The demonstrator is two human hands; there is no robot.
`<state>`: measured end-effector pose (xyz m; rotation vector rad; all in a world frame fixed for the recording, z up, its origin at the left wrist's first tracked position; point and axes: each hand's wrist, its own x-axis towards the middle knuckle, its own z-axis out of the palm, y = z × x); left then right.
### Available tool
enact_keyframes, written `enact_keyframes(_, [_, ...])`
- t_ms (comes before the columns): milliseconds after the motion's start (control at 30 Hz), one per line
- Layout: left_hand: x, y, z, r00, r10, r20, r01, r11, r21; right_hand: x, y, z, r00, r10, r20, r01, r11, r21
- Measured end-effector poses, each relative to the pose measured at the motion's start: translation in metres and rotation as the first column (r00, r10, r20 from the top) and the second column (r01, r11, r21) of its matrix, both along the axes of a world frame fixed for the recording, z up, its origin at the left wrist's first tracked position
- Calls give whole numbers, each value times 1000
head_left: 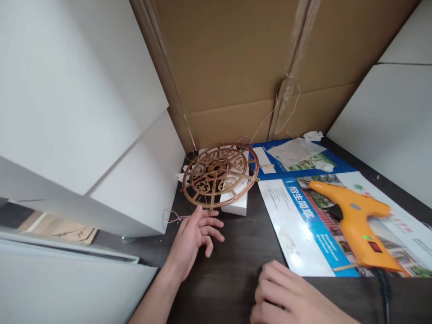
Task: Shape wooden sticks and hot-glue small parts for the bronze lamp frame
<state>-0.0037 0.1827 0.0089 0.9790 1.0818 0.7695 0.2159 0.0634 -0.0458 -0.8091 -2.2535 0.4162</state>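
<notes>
A round, gold-coloured openwork wheel with spokes and scrolls [213, 198] lies slightly tilted on a white box [235, 208], with thin wires running along it. At its front rim is my left hand [194, 236], fingers spread and thumb pointing up; whether the thumb touches the rim I cannot tell. A loop of thin wire [171, 220] sticks out to the left of that hand. Low in the view, my right hand [286, 294] is curled closed above the dark table, and the inside of its fingers is hidden. An orange glue gun [359, 220] rests to the right.
The glue gun lies on a printed brochure [281, 216], its black cable [383, 292] trailing off the near side. Behind are a blue sheet [305, 173] and crumpled white paper [313, 136]. Cardboard [229, 58] stands at the back, white panels [141, 180] at the left.
</notes>
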Motion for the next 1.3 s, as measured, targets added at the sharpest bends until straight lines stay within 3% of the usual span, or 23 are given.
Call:
enact_keyframes(100, [5,8,6,990,116,83,-106,987,-117,-1,2,-12,1000,15,19,-15,1000,1])
enact_keyframes(200, [12,19,8,957,234,172,-214,969,-125,-2,6,-21,1000,15,27,-16,1000,13])
enact_keyframes(300, [17,27,9,932,276,237,-255,960,-113,-1,9,-25,999,23,36,-23,1000,14])
enact_keyframes(500, [22,0,14,930,251,270,-253,967,-30,1,6,-13,997,34,65,-29,997,-77])
enact_keyframes(733, [30,-34,20,955,197,222,-191,980,-48,4,3,5,989,35,144,-6,980,-199])
enact_keyframes(933, [38,-31,17,956,181,233,-173,983,-56,3,1,8,990,43,131,-10,971,-239])
enact_keyframes(1133, [26,-26,13,945,212,251,-187,975,-118,2,2,7,994,34,104,-8,971,-239])
enact_keyframes(1300, [17,-30,15,946,143,290,-94,980,-178,2,2,2,999,30,39,-20,975,-223])
